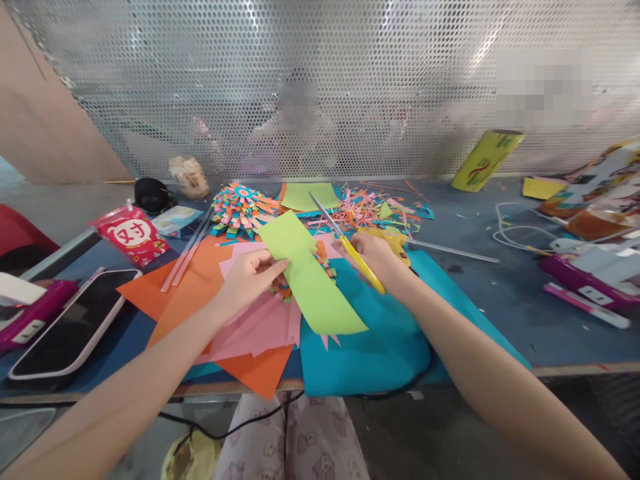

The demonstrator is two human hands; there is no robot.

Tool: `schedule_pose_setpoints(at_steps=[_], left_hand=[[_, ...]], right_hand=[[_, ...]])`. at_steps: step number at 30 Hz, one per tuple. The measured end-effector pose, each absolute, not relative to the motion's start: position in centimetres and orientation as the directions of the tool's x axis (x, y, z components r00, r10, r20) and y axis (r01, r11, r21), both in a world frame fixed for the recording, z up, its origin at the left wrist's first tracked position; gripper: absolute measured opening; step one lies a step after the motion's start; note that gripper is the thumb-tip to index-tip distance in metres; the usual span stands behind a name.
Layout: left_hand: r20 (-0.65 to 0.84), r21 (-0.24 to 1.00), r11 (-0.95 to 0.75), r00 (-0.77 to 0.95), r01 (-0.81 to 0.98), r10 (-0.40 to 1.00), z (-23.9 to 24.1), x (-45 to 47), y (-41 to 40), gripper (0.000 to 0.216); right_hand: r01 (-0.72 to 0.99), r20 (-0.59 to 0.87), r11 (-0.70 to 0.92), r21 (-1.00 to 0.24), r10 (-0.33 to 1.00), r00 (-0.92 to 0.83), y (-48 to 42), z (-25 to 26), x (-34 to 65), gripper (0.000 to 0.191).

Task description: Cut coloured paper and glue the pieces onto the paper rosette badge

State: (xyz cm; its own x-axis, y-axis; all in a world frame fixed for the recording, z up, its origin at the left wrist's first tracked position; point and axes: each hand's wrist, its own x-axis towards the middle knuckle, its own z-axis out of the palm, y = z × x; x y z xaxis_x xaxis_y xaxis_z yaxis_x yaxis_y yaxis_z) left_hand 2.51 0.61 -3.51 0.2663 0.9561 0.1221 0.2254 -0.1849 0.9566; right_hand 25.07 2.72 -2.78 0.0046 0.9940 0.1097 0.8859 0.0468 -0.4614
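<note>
My left hand [257, 273] pinches a strip of light green paper [320, 293], its thumb on top near the left edge. The strip slants from upper left to lower right above the table. In my right hand [373, 257] is a pair of scissors with yellow handles [363, 267], the blades pointing up and left, just beyond the strip's right side. Below the strip lie pink paper sheets [265, 327], orange sheets [185, 300] and a large blue sheet [365, 367]. A multicoloured fringed paper ball [243, 207] sits behind my left hand; another fringed piece is partly hidden under the green strip.
Paper scraps [370, 210] are heaped at the back by a perforated metal panel [350, 87]. A phone [77, 327], a red packet [133, 233] and clear sticks [187, 250] lie left. A yellow glue gun [393, 243] is partly behind my right hand; a yellow tube [485, 160] leans at right.
</note>
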Motion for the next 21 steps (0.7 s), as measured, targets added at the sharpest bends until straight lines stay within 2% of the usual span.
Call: schedule_pose_setpoints(at_steps=[3, 6, 8, 11, 16, 21], left_hand=[[0.164, 0.956, -0.207, 0.21, 0.206, 0.964, -3.8, 2.4, 0.8, 0.028], [0.199, 0.956, -0.227, 0.157, 0.187, 0.967, -4.1, 2.1, 1.2, 0.029], [0.215, 0.955, -0.237, 0.135, 0.177, 0.967, -4.2, 1.9, 1.3, 0.027], [0.249, 0.946, -0.267, 0.113, 0.182, 0.962, -4.0, 1.9, 1.4, 0.023], [0.289, 0.931, -0.288, 0.027, 0.226, 0.957, -3.4, 2.3, 1.2, 0.026], [0.304, 0.925, -0.294, -0.006, 0.241, 0.953, -3.2, 2.3, 1.1, 0.027]], right_hand=[[0.945, 0.131, -0.104, -0.311, 0.98, 0.151, 3.3, -2.8, 26.0, 0.038], [0.944, 0.172, -0.161, -0.288, 0.961, 0.217, 3.0, -2.5, 26.3, 0.044], [0.933, 0.214, -0.11, -0.342, 0.958, 0.191, 2.7, -2.3, 26.3, 0.046], [0.899, 0.284, 0.05, -0.436, 0.955, 0.085, 2.6, -2.2, 26.4, 0.042], [0.842, 0.346, 0.288, -0.456, 0.929, -0.13, 2.5, -2.3, 26.3, 0.035], [0.824, 0.324, 0.309, -0.476, 0.932, -0.162, 2.3, -2.2, 26.1, 0.03]])
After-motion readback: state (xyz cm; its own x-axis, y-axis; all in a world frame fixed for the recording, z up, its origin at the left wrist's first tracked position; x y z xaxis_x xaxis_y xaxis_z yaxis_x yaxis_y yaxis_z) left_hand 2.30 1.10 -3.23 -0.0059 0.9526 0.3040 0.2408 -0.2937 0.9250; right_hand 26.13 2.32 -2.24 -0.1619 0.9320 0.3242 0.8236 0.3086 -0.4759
